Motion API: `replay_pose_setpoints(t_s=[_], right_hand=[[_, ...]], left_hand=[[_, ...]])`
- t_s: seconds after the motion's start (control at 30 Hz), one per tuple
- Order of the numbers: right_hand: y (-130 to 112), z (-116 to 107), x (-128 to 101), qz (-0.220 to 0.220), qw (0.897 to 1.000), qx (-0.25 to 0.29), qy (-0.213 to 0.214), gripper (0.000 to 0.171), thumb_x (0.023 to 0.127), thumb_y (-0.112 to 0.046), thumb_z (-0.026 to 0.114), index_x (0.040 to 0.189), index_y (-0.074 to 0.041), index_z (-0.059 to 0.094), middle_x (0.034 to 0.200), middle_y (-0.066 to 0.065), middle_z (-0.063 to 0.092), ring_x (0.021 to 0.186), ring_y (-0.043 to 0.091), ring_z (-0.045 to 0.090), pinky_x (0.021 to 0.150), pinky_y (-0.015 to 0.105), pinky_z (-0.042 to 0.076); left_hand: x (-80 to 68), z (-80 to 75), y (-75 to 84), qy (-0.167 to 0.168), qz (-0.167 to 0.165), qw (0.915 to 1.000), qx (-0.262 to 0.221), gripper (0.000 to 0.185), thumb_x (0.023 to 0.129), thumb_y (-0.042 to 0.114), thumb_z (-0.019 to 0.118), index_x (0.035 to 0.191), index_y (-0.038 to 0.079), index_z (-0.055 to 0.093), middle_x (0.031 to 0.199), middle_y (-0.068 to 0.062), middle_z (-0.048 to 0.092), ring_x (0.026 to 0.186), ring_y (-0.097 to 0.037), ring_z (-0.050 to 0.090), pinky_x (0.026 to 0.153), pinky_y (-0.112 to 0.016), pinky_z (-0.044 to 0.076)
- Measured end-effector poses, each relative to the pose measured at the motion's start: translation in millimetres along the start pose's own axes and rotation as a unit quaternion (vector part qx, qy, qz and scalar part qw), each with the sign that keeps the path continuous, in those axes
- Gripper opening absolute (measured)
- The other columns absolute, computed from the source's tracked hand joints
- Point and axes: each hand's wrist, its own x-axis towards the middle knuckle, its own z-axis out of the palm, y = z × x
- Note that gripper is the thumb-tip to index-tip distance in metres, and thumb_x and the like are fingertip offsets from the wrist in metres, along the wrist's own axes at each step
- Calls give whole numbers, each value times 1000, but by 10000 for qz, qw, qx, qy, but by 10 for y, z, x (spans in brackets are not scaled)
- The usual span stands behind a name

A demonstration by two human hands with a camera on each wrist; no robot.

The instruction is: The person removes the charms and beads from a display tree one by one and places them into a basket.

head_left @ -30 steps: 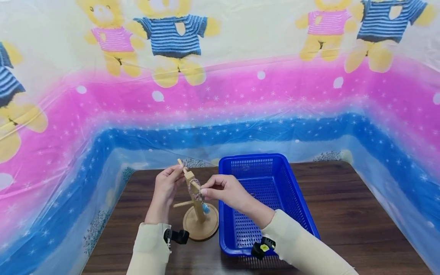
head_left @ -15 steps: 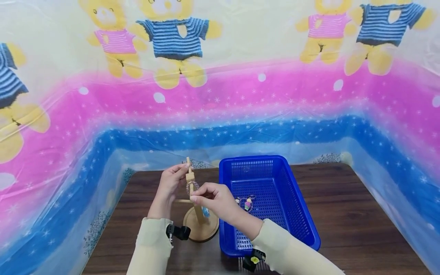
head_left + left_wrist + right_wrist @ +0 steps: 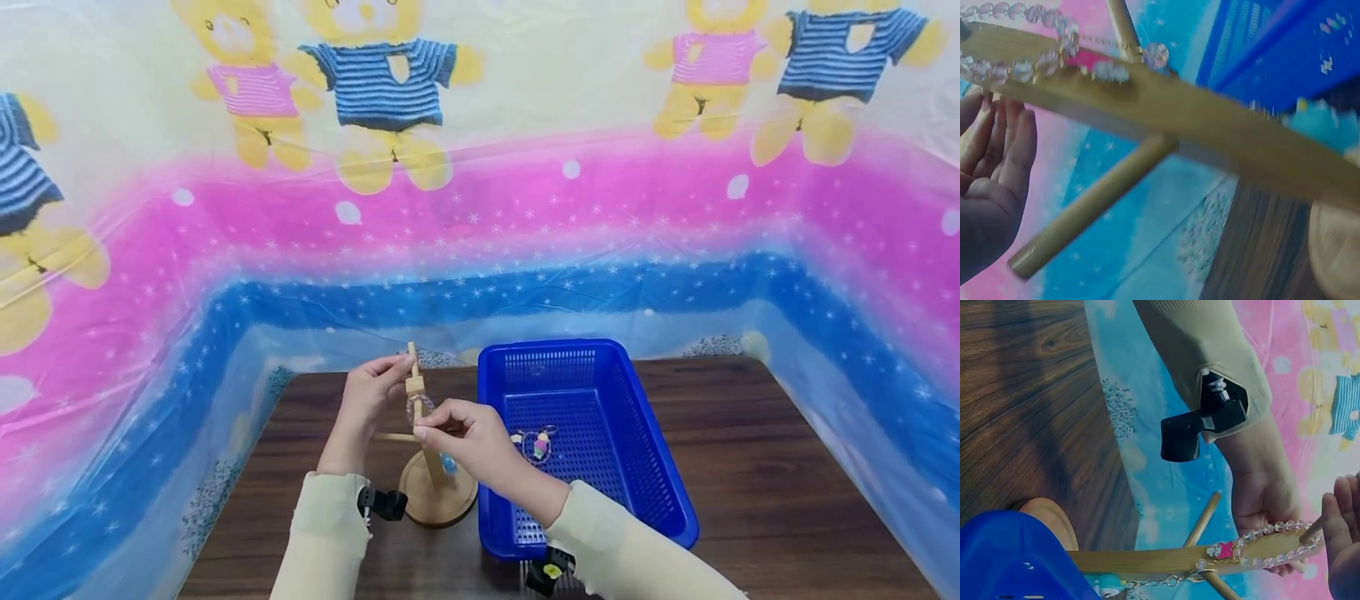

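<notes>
A wooden stand (image 3: 437,497) with a round base and side pegs is on the table, left of the blue basket (image 3: 651,467). My left hand (image 3: 372,390) grips the top of its post (image 3: 1210,134). A clear bead bracelet (image 3: 421,407) with a pink charm (image 3: 1225,549) hangs round the post's upper part. My right hand (image 3: 457,433) pinches the bracelet beside a peg; its fingertips (image 3: 1340,540) show at the post's end. A small blue charm (image 3: 448,460) dangles lower down on the stand. Another bracelet with charms (image 3: 537,442) lies inside the basket.
The dark wooden table (image 3: 780,483) stretches to the right of the basket. A plastic sheet (image 3: 480,217) printed with bears walls in the table on three sides. Black wrist cameras (image 3: 384,503) sit on both cream sleeves.
The stand's post has gone from tilted to upright. My right hand has slid left and lower along it, uncovering the bracelet in the basket. My left hand stays at the top.
</notes>
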Motion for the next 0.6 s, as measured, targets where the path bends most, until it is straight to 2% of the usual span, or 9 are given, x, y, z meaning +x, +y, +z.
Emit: replay_pose_setpoints(t_s=[0.1,0.17,0.23,0.33,0.43,0.6], right_hand=[[9,14,-4,35,10000,-83,23,15,97,-9,68,99,6,71,108,27,74,79,-9,63,72,15,60],[11,19,-4,32,9999,-102,32,15,97,-9,69,98,6,71,108,27,75,79,-8,63,72,15,59],[4,23,-8,10,9999,-116,41,15,97,-9,69,98,6,71,109,27,75,79,-9,63,72,15,59],[-8,25,-14,-16,9999,-143,51,16,97,-10,69,98,6,72,109,26,75,79,-9,63,72,15,60],[-18,25,-20,-15,9999,-140,68,16,98,-10,68,99,6,72,108,27,75,79,-9,62,72,15,59],[-21,24,-19,6,9999,-128,89,16,98,-10,68,98,6,71,108,27,74,78,-8,62,71,15,59]], left_hand=[[-55,-54,1,343,320,9986,252,36,100,16,67,125,-11,66,83,18,73,81,1,72,83,-18,62],[-115,-112,-11,514,499,9971,248,41,100,13,67,129,-15,61,81,19,73,82,2,72,85,-18,63],[-177,-176,-46,662,633,9956,182,37,99,10,67,129,-13,62,82,21,74,83,4,73,86,-18,63],[-270,-256,-139,802,814,9934,93,24,98,6,67,120,-2,69,83,23,75,84,4,73,86,-16,62],[-356,-309,-249,901,910,9918,-15,20,98,3,67,117,1,71,85,23,76,85,4,74,85,-15,62],[-478,-347,-415,1005,937,9901,-276,24,97,0,66,120,-5,70,87,21,77,85,4,74,80,-11,61]])
